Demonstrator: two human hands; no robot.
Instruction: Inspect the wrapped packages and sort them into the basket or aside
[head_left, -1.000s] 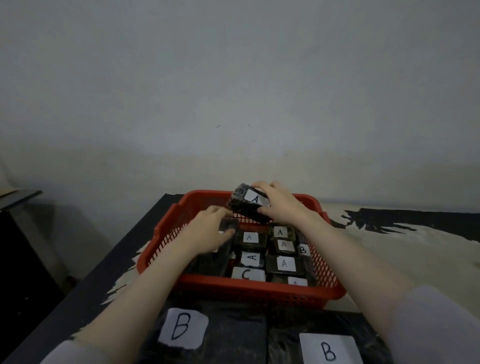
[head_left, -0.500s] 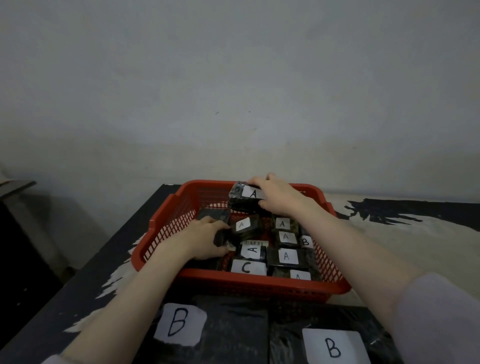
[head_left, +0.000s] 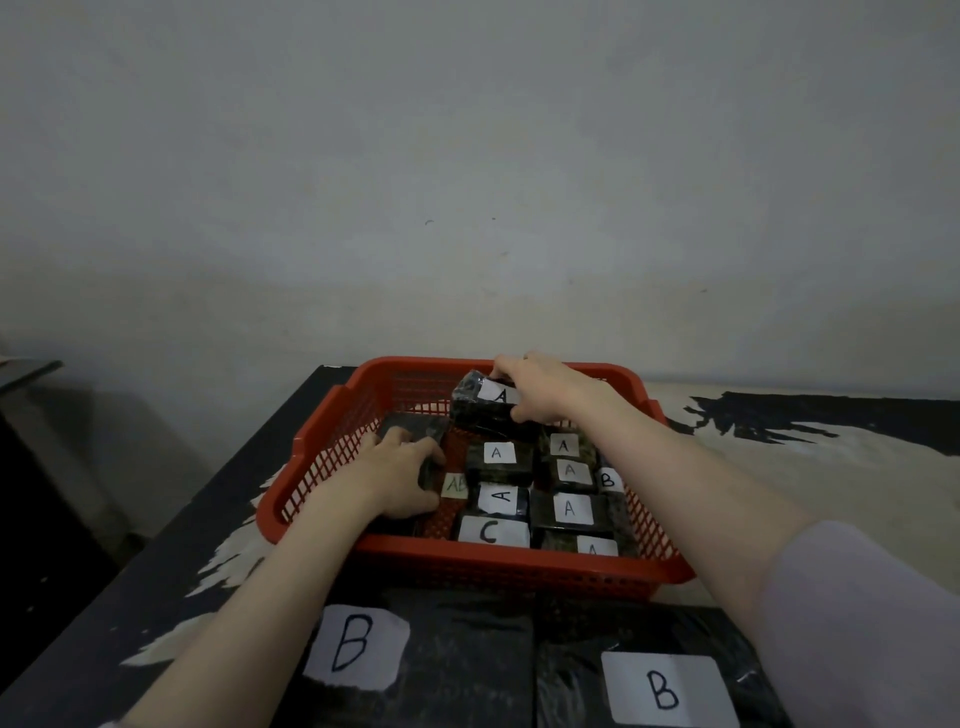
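The right hand (head_left: 540, 387) reaches over the far side of the red perforated plastic basket (head_left: 332, 441). Its fingers and thumb are curled around a dark film-wrapped package with a white label marked A (head_left: 485, 410), gripping it by its right end. That package sits tilted at the back of the basket, above the packages below it.

The left hand (head_left: 400, 475) is inside the basket on its left side. Its fingers are curled over the edge of a flat dark wrapped package (head_left: 410, 431) that lies against the left part of the basket floor. A small label marked AB (head_left: 456, 486) shows just beside the fingers. The two hands are apart, each clamped on its own package.

The remaining basket space holds more dark wrapped packages with white labels: several marked A (head_left: 496, 453), one marked C (head_left: 491, 531) at the near edge, and one marked B (head_left: 607, 479) against the right wall.

The basket stands on a dark tabletop (head_left: 249, 467) with pale worn patches. Two large dark wrapped packages with white labels marked B (head_left: 356, 647) (head_left: 662, 688) lie side by side on the tabletop, nearer than the basket. A plain pale wall (head_left: 467, 182) stands behind the tabletop.
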